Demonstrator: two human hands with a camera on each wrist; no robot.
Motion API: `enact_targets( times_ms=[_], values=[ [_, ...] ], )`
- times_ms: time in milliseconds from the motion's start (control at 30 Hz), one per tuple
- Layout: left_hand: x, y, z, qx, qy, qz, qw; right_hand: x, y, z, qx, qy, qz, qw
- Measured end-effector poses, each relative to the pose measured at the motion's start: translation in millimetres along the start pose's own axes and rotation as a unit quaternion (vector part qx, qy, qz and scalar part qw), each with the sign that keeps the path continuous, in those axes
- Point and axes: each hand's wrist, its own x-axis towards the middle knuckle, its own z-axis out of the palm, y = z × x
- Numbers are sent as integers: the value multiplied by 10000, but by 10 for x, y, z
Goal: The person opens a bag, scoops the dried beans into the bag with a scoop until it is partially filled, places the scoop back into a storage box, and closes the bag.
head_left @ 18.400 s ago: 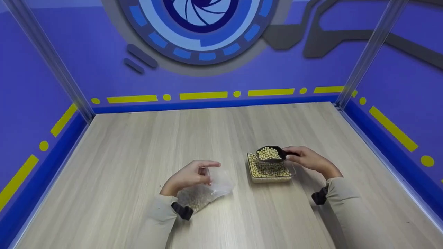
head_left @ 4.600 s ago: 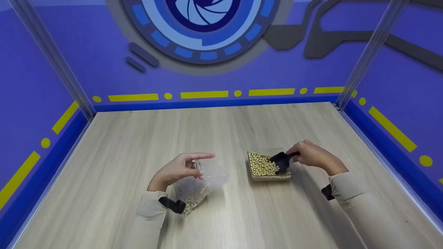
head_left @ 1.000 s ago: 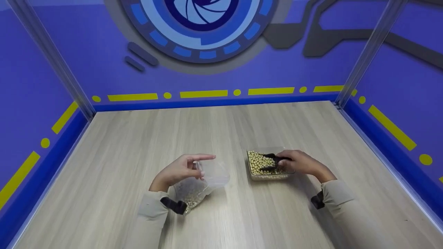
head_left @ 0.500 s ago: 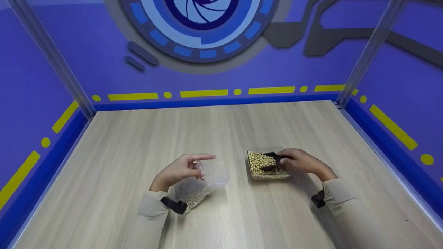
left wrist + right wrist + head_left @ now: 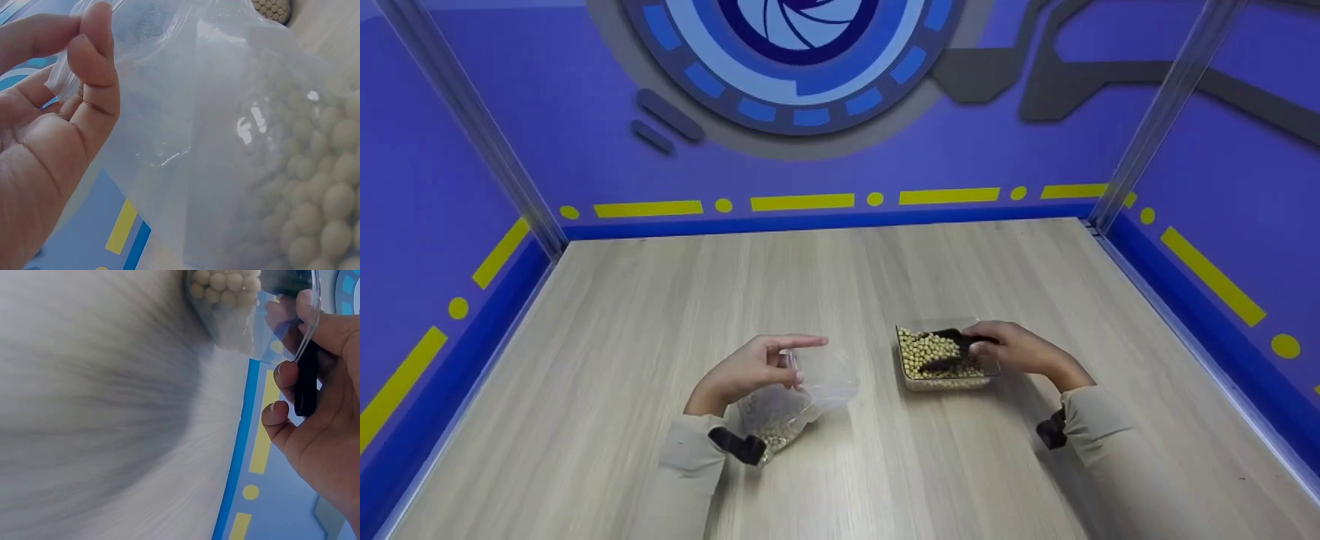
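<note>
My left hand [image 5: 742,371] pinches the mouth edge of a clear zip bag [image 5: 831,382], its index finger stretched out over the opening. Pale soybeans [image 5: 337,208] fill the lower part of the bag, which rests on the table. In the left wrist view, thumb and fingers [image 5: 95,62] hold the zip strip. My right hand [image 5: 1024,351] grips the handle of a black scoop [image 5: 305,382]. Its bowl lies tilted among the soybeans [image 5: 919,351] in a clear rectangular container [image 5: 949,385]; how much it carries is hidden.
The wooden table [image 5: 697,292] runs back to a blue-purple wall [image 5: 547,112] with yellow markings. Side walls stand at left and right. The container is to the right of the bag, with a strip of tabletop between them.
At 18.4 s ago the loaded scoop was above the container; now its bowl is down in the soybeans. Over the last second the scoop shifts slightly. The left hand and bag stay still.
</note>
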Motion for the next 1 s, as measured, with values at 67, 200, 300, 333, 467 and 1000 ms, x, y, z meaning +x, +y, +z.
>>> enact_targets(
  times_ms=[67, 200, 300, 333, 467, 1000],
  values=[
    [3, -3, -2, -21, -4, 15, 10000, -3, 4, -7, 16, 6, -48, 10000],
    [8, -15, -7, -122, -36, 79, 9999, -6, 3, -22, 119, -18, -202, 9997],
    [0, -18, -9, -165, -69, 126, 9998, -3, 11, -28, 185, -67, -260, 9995],
    [-2, -20, -11, -161, -77, 141, 9997, -1, 15, -27, 198, -75, -256, 9994],
    [-3, -25, -14, -141, -103, 162, 9997, 4, 31, -22, 208, -58, -232, 9995],
    [-12, -20, -17, -155, -98, 148, 9997, -1, 71, -1, 220, 116, -250, 9994]
  ],
)
